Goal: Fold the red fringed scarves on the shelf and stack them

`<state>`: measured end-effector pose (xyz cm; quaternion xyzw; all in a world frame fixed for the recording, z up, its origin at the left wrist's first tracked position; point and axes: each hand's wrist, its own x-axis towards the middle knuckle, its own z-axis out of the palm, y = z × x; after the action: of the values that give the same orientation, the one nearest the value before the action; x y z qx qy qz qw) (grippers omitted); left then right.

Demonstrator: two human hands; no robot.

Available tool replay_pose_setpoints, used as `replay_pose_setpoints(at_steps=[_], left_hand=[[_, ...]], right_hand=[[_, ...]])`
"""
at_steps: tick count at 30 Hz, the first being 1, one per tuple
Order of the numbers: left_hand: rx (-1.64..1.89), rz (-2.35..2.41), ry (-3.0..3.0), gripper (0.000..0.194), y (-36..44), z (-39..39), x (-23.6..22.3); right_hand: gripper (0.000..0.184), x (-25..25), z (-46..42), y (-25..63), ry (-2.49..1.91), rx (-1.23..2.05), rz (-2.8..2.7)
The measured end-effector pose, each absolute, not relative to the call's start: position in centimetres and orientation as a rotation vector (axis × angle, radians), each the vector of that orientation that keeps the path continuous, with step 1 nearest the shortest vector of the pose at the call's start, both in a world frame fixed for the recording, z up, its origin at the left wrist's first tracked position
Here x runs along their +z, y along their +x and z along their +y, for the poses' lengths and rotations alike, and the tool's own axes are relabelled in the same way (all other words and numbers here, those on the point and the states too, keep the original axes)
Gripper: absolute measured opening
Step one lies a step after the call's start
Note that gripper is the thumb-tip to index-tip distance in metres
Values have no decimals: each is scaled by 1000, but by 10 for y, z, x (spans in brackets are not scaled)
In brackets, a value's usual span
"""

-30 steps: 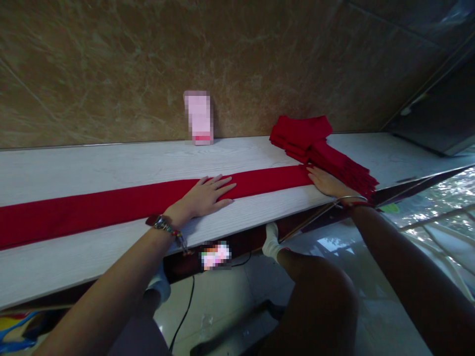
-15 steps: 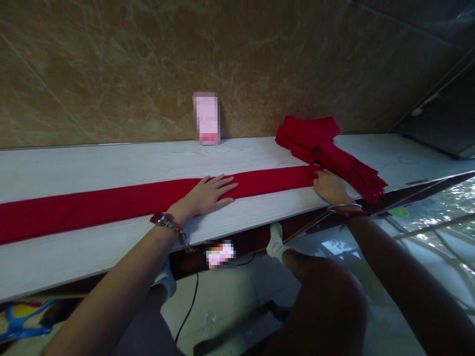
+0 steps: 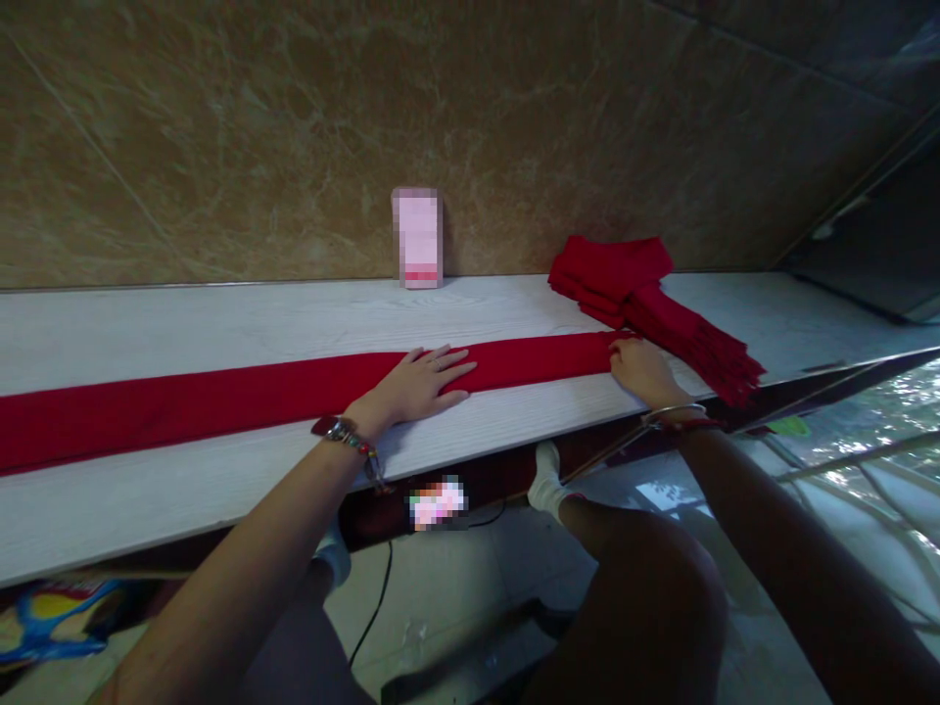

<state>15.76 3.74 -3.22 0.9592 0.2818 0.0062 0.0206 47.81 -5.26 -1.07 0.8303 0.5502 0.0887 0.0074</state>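
A long red scarf (image 3: pixel 220 401) lies as a flat, narrow strip across the white board, running out past the left edge of the view. My left hand (image 3: pixel 417 385) rests palm down on its middle, fingers spread. Further right, my right hand (image 3: pixel 643 372) has its fingers curled onto the strip near its right end, seemingly pinching the cloth. Just behind that hand is a bunched, folded heap of red fabric with a fringe (image 3: pixel 624 274). I cannot tell whether heap and strip are one piece.
A pink-white blurred box-like thing (image 3: pixel 418 240) leans on the brown marbled wall (image 3: pixel 294 137). The white board (image 3: pixel 110 323) carries the scarf. Below its front edge are my legs, a black cable (image 3: pixel 372 607), a blurred bright thing (image 3: pixel 439 503) and a blue-and-yellow item (image 3: pixel 63 622).
My right hand has slid slightly left along the strip. My left hand stays flat on the cloth, and the view has shifted a little.
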Motion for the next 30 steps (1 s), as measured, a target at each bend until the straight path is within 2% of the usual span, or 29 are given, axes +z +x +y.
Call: replay_pose_setpoints(at_steps=[6,9,14,18,30], left_hand=[[10,877,2946,52,158,38,-31],[38,864,2949,52,158,38,-32],[86,900,2958,53,160,33,-33],[119,986,2948,57,151,26,-33],[-112,1546,2716,58,7,28,-27]], right_hand=[[38,-1,-72,501,2738,471,1552],[41,-2,-65,483,2671,528,1807],[44,-26,-32,421,2345,325,2494],[47,-45,-21,391,2210,143,2553],[48,-50,-14,400,2206,80,2497]])
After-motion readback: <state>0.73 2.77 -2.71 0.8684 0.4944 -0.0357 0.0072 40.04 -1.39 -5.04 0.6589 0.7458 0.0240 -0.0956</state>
